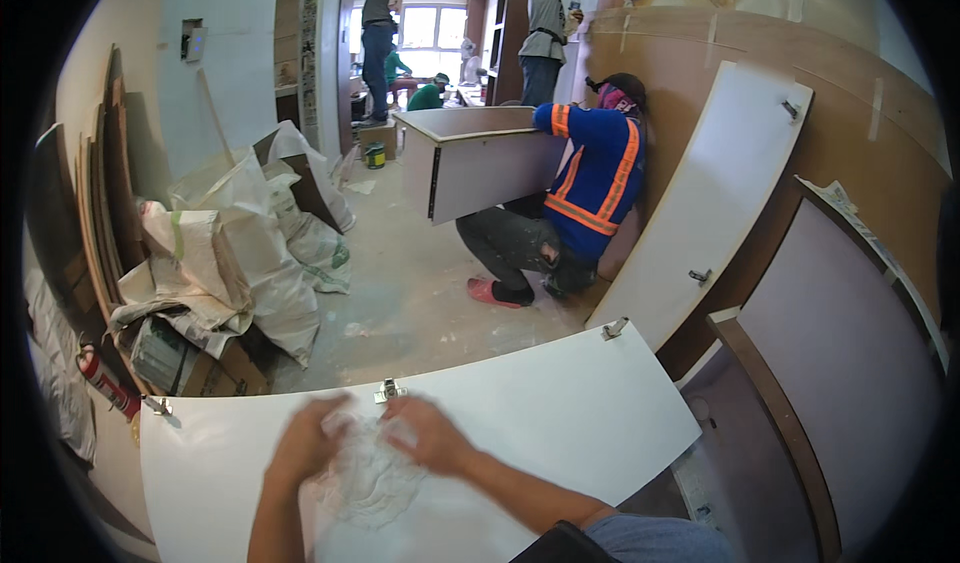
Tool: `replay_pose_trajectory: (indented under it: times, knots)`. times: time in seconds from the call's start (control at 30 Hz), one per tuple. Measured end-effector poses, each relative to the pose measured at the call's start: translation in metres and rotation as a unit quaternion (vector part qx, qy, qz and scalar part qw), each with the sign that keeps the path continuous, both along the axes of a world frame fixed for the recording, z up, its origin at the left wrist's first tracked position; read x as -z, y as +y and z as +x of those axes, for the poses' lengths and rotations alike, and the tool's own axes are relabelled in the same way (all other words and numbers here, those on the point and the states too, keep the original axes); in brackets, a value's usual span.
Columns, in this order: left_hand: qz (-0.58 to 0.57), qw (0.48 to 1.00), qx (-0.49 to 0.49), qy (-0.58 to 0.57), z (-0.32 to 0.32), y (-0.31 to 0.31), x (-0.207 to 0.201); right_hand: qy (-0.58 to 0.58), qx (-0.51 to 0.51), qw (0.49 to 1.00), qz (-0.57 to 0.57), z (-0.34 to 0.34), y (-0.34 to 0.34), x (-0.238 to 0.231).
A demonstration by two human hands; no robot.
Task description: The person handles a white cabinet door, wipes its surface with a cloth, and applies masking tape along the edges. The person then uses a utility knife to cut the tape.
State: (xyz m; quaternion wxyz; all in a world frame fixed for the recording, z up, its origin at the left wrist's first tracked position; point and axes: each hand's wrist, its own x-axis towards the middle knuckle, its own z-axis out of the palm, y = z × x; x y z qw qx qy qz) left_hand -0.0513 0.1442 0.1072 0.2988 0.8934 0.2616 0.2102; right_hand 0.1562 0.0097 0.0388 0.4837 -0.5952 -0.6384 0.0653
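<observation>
Taking twelve o'clock as straight ahead of the hands, the flat white panel [565,418] offers a bare stretch to pass over at nine, beside the left hand [312,441], and another between two and three, past the right hand [432,438]. A silvery metal hinge [389,392] stands up at twelve, near the fingertips; a second metal hinge [615,329] juts up at two. Beyond, open floor runs towards twelve, narrowed at eleven by bulging white woven sacks [275,263] and at one by a white box-shaped cabinet [495,173] and a crouching person in blue with orange stripes [605,178].
</observation>
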Motion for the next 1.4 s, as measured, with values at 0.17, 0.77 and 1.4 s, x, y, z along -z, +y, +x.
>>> replay_pose_trajectory:
  times: [0.17,0.77,1.4]
  knots:
    - [0.081,0.967,-0.222,0.097,0.0,0.104,0.016,-0.223,-0.077,0.965,-0.113,-0.058,-0.026,-0.009]
    - [0.133,0.955,-0.231,0.132,-0.021,0.113,0.043,-0.252,-0.182,0.947,-0.086,-0.123,-0.016,0.016]
    - [0.127,0.951,-0.231,0.161,-0.003,0.115,0.052,-0.229,0.231,0.93,-0.17,0.074,-0.023,0.032]
